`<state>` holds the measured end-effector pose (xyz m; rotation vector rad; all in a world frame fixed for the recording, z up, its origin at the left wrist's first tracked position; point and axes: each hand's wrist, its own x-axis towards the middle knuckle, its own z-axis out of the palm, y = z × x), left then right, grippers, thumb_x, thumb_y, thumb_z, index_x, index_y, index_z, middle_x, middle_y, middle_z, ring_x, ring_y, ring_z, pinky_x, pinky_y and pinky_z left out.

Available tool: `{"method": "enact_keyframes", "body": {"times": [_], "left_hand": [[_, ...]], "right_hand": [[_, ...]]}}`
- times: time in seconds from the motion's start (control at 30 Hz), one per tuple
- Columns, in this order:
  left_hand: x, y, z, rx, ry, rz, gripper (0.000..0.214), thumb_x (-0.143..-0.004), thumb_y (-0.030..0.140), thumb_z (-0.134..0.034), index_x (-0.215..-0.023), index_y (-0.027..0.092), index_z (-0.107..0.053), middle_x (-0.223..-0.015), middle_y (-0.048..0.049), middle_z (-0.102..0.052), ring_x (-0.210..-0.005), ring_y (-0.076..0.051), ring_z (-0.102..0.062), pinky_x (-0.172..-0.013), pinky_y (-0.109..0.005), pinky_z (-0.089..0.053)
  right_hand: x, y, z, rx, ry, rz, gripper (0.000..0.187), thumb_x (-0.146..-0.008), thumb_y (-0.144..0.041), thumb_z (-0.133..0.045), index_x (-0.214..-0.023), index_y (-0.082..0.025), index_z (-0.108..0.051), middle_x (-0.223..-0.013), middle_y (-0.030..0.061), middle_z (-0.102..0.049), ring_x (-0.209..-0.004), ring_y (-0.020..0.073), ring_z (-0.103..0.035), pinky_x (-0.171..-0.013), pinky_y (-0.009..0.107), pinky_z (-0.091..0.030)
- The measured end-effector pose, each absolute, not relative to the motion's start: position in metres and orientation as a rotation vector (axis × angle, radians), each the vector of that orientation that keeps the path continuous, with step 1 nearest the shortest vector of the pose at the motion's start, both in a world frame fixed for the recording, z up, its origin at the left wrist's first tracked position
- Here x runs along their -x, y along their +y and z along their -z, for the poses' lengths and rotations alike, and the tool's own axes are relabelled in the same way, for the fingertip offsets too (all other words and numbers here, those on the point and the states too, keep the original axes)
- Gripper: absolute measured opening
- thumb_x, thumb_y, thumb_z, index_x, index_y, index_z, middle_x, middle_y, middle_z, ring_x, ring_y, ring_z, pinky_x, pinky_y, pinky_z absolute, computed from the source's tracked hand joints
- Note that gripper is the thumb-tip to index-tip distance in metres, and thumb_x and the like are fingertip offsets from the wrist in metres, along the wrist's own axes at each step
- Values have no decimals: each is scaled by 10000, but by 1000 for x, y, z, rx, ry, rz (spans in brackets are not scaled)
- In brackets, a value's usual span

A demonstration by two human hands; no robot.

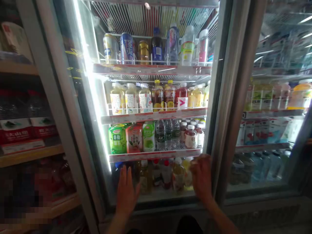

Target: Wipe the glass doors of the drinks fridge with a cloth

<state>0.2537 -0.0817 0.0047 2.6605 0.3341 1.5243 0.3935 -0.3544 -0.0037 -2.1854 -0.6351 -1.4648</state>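
Observation:
My left hand point(126, 191) is raised in front of the bottom shelf of a lit drinks cooler, fingers stretched upward, holding nothing. Behind its fingertips is a bottle with a blue cap point(118, 165). My right hand point(202, 177) is at the right side of the same shelf, close to the cooler's frame. Its fingers are curled in; blur hides whatever may be between them. Beside it stand a pale yellow bottle point(187, 174) and a labelled bottle point(178, 177). Above my hands, a shelf holds green point(117, 139) and red point(134, 138) drink cartons.
Upper shelves carry cans point(126, 48), tea bottles point(145, 97) and small white-capped bottles point(190, 136). A metal frame point(226, 130) separates a second cooler at right. Wooden shelves point(31, 154) with red-labelled packs stand at left.

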Motion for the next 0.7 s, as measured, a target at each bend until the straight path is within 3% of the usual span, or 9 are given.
{"method": "enact_keyframes", "body": {"times": [0.1,0.2,0.3,0.4,0.5,0.7], "left_hand": [[-256,-91,-1,-2674,345,-1523,744,-871,386,-435,-1451,208,-5,-1527,-155,-41,-1386,-350,-109,-1003,-539,-369],[-257,-94,1,-2683,351,-1518,746,-869,392,-439,-1451,204,-13,-1525,-165,-32,-1386,-358,-100,-986,-540,-383],[-253,-87,3,-2707,336,-1518,718,-877,385,-416,-1451,212,-21,-1514,-166,-127,-1373,-336,-186,-988,-536,-381],[-248,-81,9,-2724,357,-1513,704,-881,373,-406,-1451,214,-26,-1505,-167,-169,-1360,-327,-234,-995,-534,-368],[-246,-87,15,-2717,364,-1532,722,-869,361,-430,-1452,200,-37,-1517,-168,-112,-1375,-332,-183,-1013,-517,-351],[-248,-109,9,-2868,147,-1525,682,-829,233,-418,-1446,180,-132,-1491,-131,-241,-1378,-281,-203,-1062,-466,-292]], "right_hand": [[-391,-348,9,2153,-429,1471,650,-856,-183,-388,-1450,-128,-131,-1516,182,-51,-1380,353,-114,-1008,572,-315],[-367,-311,27,2279,-894,1381,646,-815,-111,-400,-1435,-181,-234,-1496,130,-218,-1378,306,-166,-1047,533,-283],[-361,-298,23,2296,-1364,1304,612,-790,-73,-398,-1378,-240,-365,-1402,58,-424,-1343,220,-279,-1103,479,-210],[-383,-324,-6,2232,-1111,1427,561,-823,-111,-398,-1378,-183,-363,-1417,113,-388,-1351,250,-259,-1087,507,-231],[-398,-354,-15,2200,-864,1536,591,-826,-131,-415,-1404,-114,-295,-1460,179,-282,-1371,305,-191,-1050,538,-281],[-393,-374,13,2364,-1327,1495,602,-767,-69,-409,-1354,-204,-405,-1363,66,-473,-1338,213,-289,-1113,468,-190]]}}
